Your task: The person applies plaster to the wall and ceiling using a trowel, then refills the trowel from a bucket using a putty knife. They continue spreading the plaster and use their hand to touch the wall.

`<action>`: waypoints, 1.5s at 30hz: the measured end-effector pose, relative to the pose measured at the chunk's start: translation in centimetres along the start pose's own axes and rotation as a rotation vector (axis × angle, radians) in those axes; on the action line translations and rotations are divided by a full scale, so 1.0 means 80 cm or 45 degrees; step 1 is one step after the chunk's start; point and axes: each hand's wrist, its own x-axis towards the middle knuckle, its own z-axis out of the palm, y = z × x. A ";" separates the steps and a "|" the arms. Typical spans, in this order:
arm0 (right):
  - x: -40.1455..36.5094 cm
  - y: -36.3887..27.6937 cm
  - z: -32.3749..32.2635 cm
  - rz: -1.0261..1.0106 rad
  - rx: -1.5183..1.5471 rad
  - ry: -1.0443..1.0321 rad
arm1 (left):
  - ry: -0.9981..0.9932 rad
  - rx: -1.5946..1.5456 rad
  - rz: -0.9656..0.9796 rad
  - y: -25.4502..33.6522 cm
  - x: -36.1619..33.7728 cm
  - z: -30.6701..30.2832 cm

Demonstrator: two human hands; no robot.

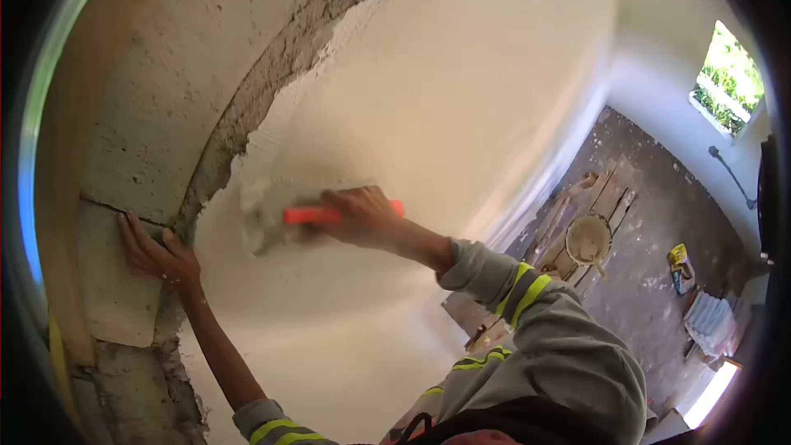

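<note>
My right hand point(362, 216) is wrapped around the red handle of a plastering trowel point(303, 214). The trowel lies against the wall of pale, smooth plaster point(428, 107); its blade is blurred by motion and partly hidden by the hand. Wet-looking plaster point(259, 198) shows around the blade, close to the ragged plaster edge. To the left, my left hand point(161, 257) rests with fingers stretched out on a bare grey block point(119, 284), beside a joint between blocks. Nothing shows in its grasp.
A rough mortar strip point(247, 111) divides the plaster from bare blocks. Below right, a bucket point(588, 239) stands on wooden planks point(614, 185) above a stained floor. A yellow bag point(680, 268) and a pale wrapped bundle point(710, 321) lie farther right. A window opening point(729, 78) is at upper right.
</note>
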 end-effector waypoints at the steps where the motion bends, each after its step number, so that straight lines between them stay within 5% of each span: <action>1: -0.005 0.016 -0.009 -0.052 0.044 0.081 | -0.012 -0.003 0.020 -0.002 -0.004 0.008; 3: -0.001 0.021 -0.086 -0.144 -0.013 0.369 | 0.028 0.041 0.005 -0.007 0.017 -0.006; 4: 0.016 0.031 -0.134 -0.015 0.477 0.455 | 0.027 0.052 -0.009 -0.007 0.018 -0.007; 5: 0.042 0.065 -0.175 0.023 0.524 0.570 | 0.015 0.053 -0.031 -0.003 0.014 -0.007; 7: 0.083 0.118 -0.261 -0.192 0.005 0.918 | 0.031 0.037 -0.028 0.000 0.011 -0.004; 9: 0.108 0.129 -0.292 0.100 0.032 0.800 | 0.022 0.052 -0.035 0.001 0.010 -0.004; 11: 0.113 0.131 -0.233 -0.171 0.010 0.815 | -0.003 0.101 -0.053 0.002 0.013 -0.007; 12: 0.092 0.079 -0.195 -0.008 -0.204 0.627 | 0.020 0.084 -0.049 0.004 0.016 -0.005; 13: 0.076 0.099 -0.118 0.042 0.054 0.538 | 0.027 0.068 -0.038 0.004 0.017 -0.008; 15: 0.017 0.064 0.041 -0.476 -0.184 0.650 | 0.063 0.043 -0.025 0.003 0.019 -0.007; 17: -0.054 0.003 0.116 -0.250 0.002 0.271 | 0.085 0.017 -0.007 0.002 0.018 -0.012; 20: -0.107 -0.003 0.123 -0.132 0.042 0.164 | 0.089 -0.057 0.025 -0.006 0.014 -0.013; 22: -0.140 0.020 0.075 0.495 0.720 0.136 | 0.115 -0.033 0.006 -0.002 0.016 -0.010; 23: -0.157 0.047 0.052 0.386 0.812 0.379 | 0.111 -0.018 -0.002 -0.002 0.013 -0.010; 26: -0.194 0.182 0.001 0.904 0.684 0.609 | 0.081 0.019 -0.067 0.005 0.010 -0.009; 31: -0.115 0.268 -0.018 0.731 1.111 0.991 | 0.105 0.003 -0.035 -0.002 0.012 -0.007; 35: -0.001 0.130 -0.067 0.369 1.148 0.749 | 0.131 -0.006 -0.011 0.004 0.016 -0.007; 39: 0.040 -0.014 0.024 -0.062 -0.138 0.647 | 0.114 0.005 -0.003 0.003 0.016 -0.008; 40: 0.025 -0.058 0.047 0.008 0.187 0.576 | 0.080 -0.023 -0.009 -0.007 0.011 -0.005; 43: -0.032 -0.072 0.091 -0.109 0.325 0.196 | 0.063 -0.058 -0.003 -0.011 0.007 -0.003; 45: -0.087 -0.060 0.058 0.115 0.633 0.129 | 0.072 -0.025 0.011 -0.013 0.006 -0.002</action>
